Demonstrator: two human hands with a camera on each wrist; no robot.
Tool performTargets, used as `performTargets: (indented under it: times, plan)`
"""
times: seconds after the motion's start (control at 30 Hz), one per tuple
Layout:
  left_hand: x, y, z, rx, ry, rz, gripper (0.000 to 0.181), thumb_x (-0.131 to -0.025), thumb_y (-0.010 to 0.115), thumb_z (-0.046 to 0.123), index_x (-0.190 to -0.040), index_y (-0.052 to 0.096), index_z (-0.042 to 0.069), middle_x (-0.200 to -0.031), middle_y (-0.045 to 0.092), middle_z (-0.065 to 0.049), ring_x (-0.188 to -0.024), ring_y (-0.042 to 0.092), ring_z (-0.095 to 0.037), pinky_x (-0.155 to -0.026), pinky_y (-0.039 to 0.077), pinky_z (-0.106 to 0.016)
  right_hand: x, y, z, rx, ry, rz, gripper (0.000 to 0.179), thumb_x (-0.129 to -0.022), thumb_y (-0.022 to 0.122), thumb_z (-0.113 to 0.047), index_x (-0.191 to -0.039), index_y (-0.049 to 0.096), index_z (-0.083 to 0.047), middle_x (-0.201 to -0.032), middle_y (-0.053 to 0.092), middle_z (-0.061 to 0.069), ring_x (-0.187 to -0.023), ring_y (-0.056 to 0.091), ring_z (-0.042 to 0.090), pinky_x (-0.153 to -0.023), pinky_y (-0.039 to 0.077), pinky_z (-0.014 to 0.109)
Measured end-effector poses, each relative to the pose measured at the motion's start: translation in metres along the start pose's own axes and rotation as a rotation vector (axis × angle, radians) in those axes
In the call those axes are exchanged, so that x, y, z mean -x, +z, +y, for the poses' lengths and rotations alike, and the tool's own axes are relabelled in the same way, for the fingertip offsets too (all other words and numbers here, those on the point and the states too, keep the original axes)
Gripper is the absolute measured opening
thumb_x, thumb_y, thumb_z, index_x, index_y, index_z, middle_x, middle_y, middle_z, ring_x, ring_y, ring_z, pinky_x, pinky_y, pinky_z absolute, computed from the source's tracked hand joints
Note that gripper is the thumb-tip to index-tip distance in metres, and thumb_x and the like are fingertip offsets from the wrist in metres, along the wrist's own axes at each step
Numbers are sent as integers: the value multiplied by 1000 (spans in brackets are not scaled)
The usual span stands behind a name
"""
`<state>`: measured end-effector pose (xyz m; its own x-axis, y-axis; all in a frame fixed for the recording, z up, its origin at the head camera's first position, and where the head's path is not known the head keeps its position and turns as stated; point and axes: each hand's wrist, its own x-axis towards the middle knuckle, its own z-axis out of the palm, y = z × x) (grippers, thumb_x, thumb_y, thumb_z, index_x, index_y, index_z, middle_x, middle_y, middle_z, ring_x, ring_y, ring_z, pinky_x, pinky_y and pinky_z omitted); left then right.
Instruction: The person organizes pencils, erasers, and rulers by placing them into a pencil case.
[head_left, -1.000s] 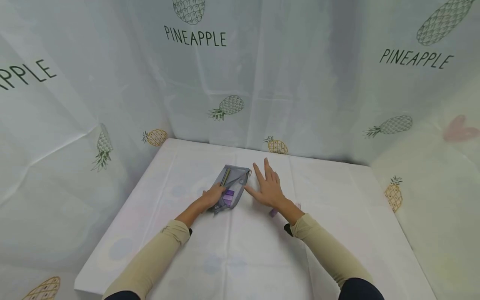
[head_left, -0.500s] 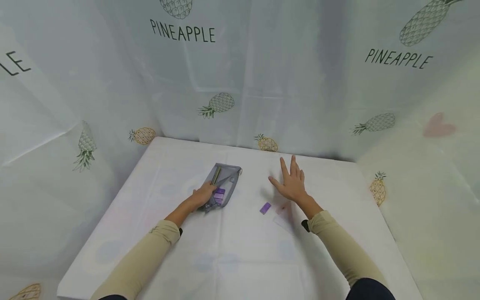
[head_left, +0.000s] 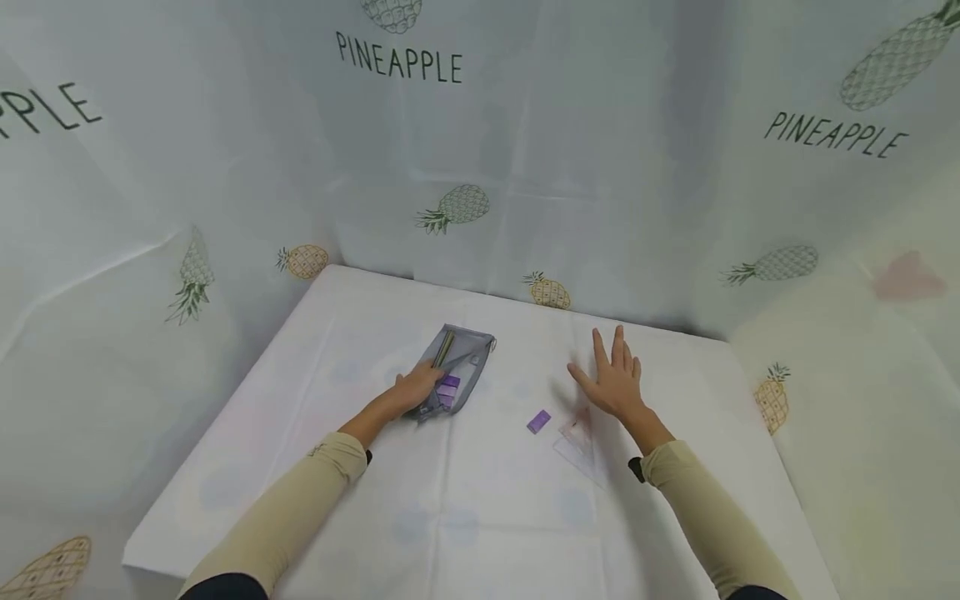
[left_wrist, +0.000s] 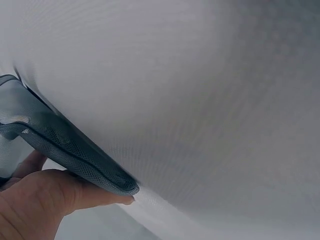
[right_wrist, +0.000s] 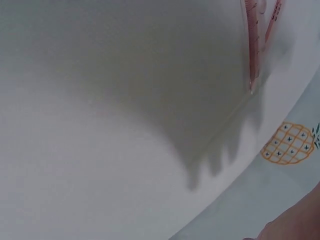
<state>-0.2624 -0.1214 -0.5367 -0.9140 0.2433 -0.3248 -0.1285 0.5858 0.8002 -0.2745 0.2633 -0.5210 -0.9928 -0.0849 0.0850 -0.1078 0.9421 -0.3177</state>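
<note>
Pouch: The grey mesh pouch [head_left: 465, 360] lay on the white counter [head_left: 480, 517], left of the spot where the loose things were.
Left grip: I saw the left grip [head_left: 416, 387] holding the pouch by its near left side.
Right grip: The right grip [head_left: 618, 387] hung wide above the counter, fingers spread, holding nothing, well apart from the pouch.
Pencils and purple blocks: The pencils [head_left: 444, 348] and a few purple blocks [head_left: 447, 390] showed within the pouch's outline; I couldn't tell how deep they sat.
Loose block: One loose block [head_left: 538, 422], also purple, lay between the pouch and the ruler, touching neither.
Ruler: The clear triangular ruler [head_left: 577, 433], with pink markings, lay flat near the right grip.
Progress: I judged it part-way, with the pouch partly filled and block and ruler outside; I couldn't tell whether things were going in or out.
</note>
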Motion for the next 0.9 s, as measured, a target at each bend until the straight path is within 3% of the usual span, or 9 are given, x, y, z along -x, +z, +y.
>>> performTargets:
  times: [0.2, 0.4, 0.63, 0.9]
  plan:
    - [-7, 0, 4, -26, 26, -14, 68, -103, 26, 39, -157, 14, -1, -165, 15, -18, -154, 8, -34, -120, -11, -60, 15, 2, 18, -25, 50, -7, 93, -94, 43, -67, -161, 1, -20, -163, -24, 19, -149, 0, 52, -113, 0, 73]
    - [-4, -1, -1, -5, -15, 12, 68, -102, 26, 39, -157, 16, 0, -164, 17, -18, -154, 10, -33, -121, -11, -58, 9, 4, 17, -42, -5, -3, 92, -93, 45, -67, -161, 2, -21, -164, -22, 18, -149, 0, 52, -113, 1, 73]
    - [-3, 1, -1, 1, -7, 6, 67, -103, 26, 37, -157, 15, 0, -165, 15, -18, -154, 7, -33, -120, -12, -59, 10, 3, 16, -38, -31, -17, 92, -94, 47, -63, -161, 1, -21, -164, -20, 19, -150, 0, 50, -114, 3, 72]
    - [-4, 1, 1, 4, -14, 14, 66, -103, 27, 36, -157, 15, -1, -164, 17, -19, -154, 9, -34, -119, -12, -60, 15, 3, 8, -59, -141, -9, 86, -96, 51, -55, -161, 7, -22, -165, -14, 19, -147, 8, 54, -115, 7, 70]
